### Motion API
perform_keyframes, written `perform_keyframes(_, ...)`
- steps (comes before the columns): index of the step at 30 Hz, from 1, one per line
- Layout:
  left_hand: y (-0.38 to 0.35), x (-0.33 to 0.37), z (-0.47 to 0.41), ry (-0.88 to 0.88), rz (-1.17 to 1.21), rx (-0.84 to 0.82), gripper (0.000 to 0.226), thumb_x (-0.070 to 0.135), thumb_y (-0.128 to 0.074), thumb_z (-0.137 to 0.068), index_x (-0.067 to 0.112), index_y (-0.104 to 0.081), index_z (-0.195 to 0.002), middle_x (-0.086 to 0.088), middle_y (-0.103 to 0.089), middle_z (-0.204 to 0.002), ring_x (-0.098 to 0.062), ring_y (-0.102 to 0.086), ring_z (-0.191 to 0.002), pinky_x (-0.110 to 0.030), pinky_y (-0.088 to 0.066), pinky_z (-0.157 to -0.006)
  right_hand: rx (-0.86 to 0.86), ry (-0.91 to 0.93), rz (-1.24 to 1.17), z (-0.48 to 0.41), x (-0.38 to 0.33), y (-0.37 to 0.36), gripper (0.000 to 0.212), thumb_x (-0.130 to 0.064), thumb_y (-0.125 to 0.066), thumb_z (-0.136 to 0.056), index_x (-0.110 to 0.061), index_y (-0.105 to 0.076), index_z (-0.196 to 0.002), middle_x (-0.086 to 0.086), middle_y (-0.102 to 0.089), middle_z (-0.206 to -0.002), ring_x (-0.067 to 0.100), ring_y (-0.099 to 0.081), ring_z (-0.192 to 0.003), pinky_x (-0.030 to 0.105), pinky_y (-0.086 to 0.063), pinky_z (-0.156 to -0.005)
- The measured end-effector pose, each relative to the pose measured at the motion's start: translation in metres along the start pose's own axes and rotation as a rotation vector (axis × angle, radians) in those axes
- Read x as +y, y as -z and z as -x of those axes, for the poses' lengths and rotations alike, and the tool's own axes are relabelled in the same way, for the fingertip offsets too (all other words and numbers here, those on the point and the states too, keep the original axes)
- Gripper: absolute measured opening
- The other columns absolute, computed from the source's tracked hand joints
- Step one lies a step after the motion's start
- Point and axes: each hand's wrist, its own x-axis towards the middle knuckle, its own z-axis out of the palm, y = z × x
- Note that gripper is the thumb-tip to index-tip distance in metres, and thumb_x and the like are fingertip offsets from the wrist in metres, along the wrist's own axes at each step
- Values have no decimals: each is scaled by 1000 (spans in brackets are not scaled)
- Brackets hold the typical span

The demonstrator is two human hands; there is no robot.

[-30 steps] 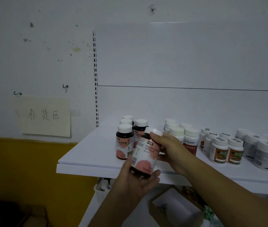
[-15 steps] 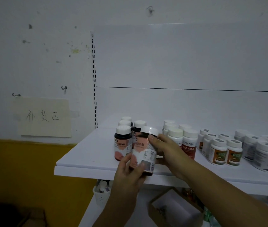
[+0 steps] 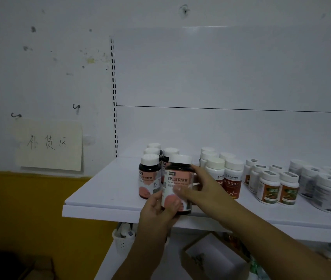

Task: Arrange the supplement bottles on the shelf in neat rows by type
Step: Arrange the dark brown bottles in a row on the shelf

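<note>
A dark bottle with a pink label and white cap point(image 3: 177, 178) stands upright at the front of the white shelf point(image 3: 108, 190), label facing me. My left hand point(image 3: 158, 209) grips its base from below and the left. My right hand point(image 3: 203, 188) holds its right side, thumb across the label. Beside it on the left stand matching pink-label bottles point(image 3: 149, 176) in a short row running back. To the right are white bottles with red labels point(image 3: 233, 178), small white bottles with orange labels point(image 3: 267, 188) and wide white jars point(image 3: 330, 190).
A paper sign point(image 3: 49, 144) hangs on the wall at the left above a yellow band. Below the shelf are a small white perforated basket point(image 3: 123, 239) and an open cardboard box point(image 3: 213, 257). The shelf's left part is bare.
The held bottle has gone from tilted in the air to upright at the shelf's front, label turned toward me. Both hands moved with it, toward the pink-label row.
</note>
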Motion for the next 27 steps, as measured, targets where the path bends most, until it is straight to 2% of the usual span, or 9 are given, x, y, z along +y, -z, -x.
perform_keyframes(2,1,8,-1,-14,-123,-40,39,18,-65,-78,18,-54,-116,-1,-67,-112,-16,-66,-98,-27,-57,-78,17,12,28,-1,3,-1,43,-28,-71,-79,-44,-48,-111,-15,-62,-105,-3,-67,-82,17,-56,-69)
perform_keyframes(5,12,29,-8,-95,-493,-11,42,25,-70,-78,31,-50,-114,18,-59,-103,-2,-59,-91,-15,-52,-68,91,51,52,-7,8,-2,44,-21,-71,-81,-41,-47,-111,-20,-58,-104,-5,-64,-79,10,-51,-62)
perform_keyframes(9,35,79,-32,-358,-786,187,32,12,-71,-77,28,-57,-100,8,-62,-94,-7,-60,-77,-17,-48,-64,184,87,175,-22,21,-9,59,-20,-73,-80,-38,-40,-125,-30,-51,-100,-4,-55,-93,10,-42,-75)
perform_keyframes(11,38,98,-50,-437,-949,186,27,14,-70,-78,27,-58,-98,11,-60,-92,-7,-58,-80,-19,-48,-68,204,65,232,-32,32,-15,61,-19,-72,-80,-30,-40,-130,-23,-53,-104,4,-55,-99,17,-43,-80)
perform_keyframes(13,37,104,-68,-433,-1070,151,27,20,-69,-79,26,-60,-103,9,-59,-101,-9,-56,-91,-22,-45,-74,234,26,243,-41,45,-20,67,-17,-72,-79,-23,-36,-135,-8,-58,-120,12,-57,-108,23,-46,-86)
perform_keyframes(16,36,99,-90,-348,-1108,55,36,25,-66,-82,24,-57,-116,3,-54,-121,-11,-50,-109,-27,-40,-88,279,-45,153,-47,59,-26,72,-16,-73,-79,-14,-31,-138,5,-53,-135,17,-55,-115,26,-47,-92)
perform_keyframes(19,39,93,-103,-279,-1049,26,36,26,-65,-82,25,-56,-117,1,-55,-126,-15,-52,-113,-32,-44,-94,274,-68,201,-50,64,-28,55,-25,-71,-81,-14,-41,-126,4,-59,-127,9,-55,-98,19,-44,-79)
perform_keyframes(24,41,86,-111,-176,-880,15,26,23,-70,-80,20,-62,-104,-8,-65,-108,-19,-62,-97,-30,-51,-82,259,-124,311,-53,69,-30,48,-40,-68,-81,-16,-47,-118,0,-63,-116,7,-53,-88,20,-44,-72)
perform_keyframes(27,40,83,-113,-158,-866,2,27,20,-73,-78,17,-59,-101,-6,-64,-109,-19,-62,-98,-30,-52,-80,257,-133,317,-53,70,-31,54,-42,-68,-81,-17,-46,-124,0,-62,-122,9,-56,-95,21,-44,-78)
